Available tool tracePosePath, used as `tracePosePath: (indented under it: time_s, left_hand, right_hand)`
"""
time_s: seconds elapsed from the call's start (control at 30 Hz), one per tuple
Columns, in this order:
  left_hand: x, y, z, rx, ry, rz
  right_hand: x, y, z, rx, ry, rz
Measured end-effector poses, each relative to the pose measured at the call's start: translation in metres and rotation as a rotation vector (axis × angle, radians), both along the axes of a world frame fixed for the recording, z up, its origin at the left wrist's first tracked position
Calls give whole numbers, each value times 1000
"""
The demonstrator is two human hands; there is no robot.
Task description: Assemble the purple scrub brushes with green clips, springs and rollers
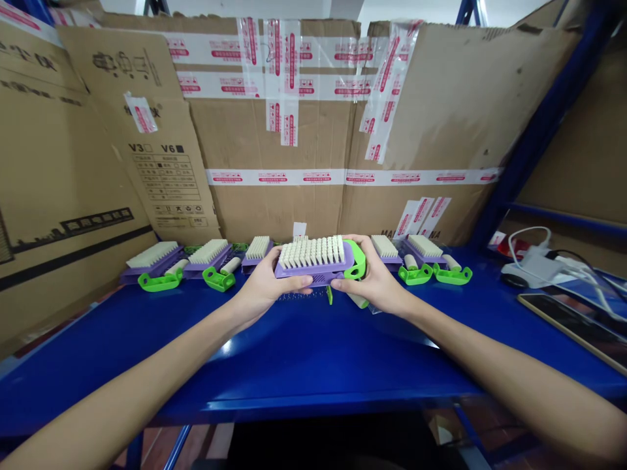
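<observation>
Holding the purple brush (321,271) above the worktop (343,352), gripping one end with the fingers of the left hand (264,279) and the green-fitted (357,260) end with those of the right hand (376,277). Advisably keeping it level, pressing on rigid edges, sparing the bristles (311,253).

Between the two forearms (161,367), the near tabletop (318,365) leaves open room for a low pass. Farther back, the left hand (267,277), right hand (375,277) and held brush (313,262) block the middle; three brushes (208,253) on the left and two more brushes (425,247) on the right flank them. A cardboard wall (274,147) closes the rear. At right, a phone (580,326) and white cables (595,281) obstruct the side.
</observation>
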State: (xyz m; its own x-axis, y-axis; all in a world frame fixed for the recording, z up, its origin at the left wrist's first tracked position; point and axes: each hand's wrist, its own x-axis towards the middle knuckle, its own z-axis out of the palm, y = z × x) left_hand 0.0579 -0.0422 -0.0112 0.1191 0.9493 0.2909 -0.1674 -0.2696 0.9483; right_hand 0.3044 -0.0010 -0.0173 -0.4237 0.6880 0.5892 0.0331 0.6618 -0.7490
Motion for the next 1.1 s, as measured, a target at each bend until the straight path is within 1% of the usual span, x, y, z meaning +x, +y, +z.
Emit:
tracePosePath:
  time_s: [0.13,0.33,0.57,0.73,0.9,1.1]
  left_hand:
    - [2,-1,2,-19,0,10]
    - [0,-1,4,-26,3,29]
    - [-2,1,1,-50,-31,9]
    - [-4,4,0,-21,23,52]
    - [-4,2,4,-54,-1,27]
    - [-4,3,6,-15,4,30]
  right_hand:
    - [2,0,3,-34,-2,28]
    - [0,0,6,18,20,-29]
    - [0,1,3,38,9,-29]
    - [2,0,5,56,-23,-17]
    - [3,1,6,-4,11,13]
    - [3,4,5,-23,30,30]
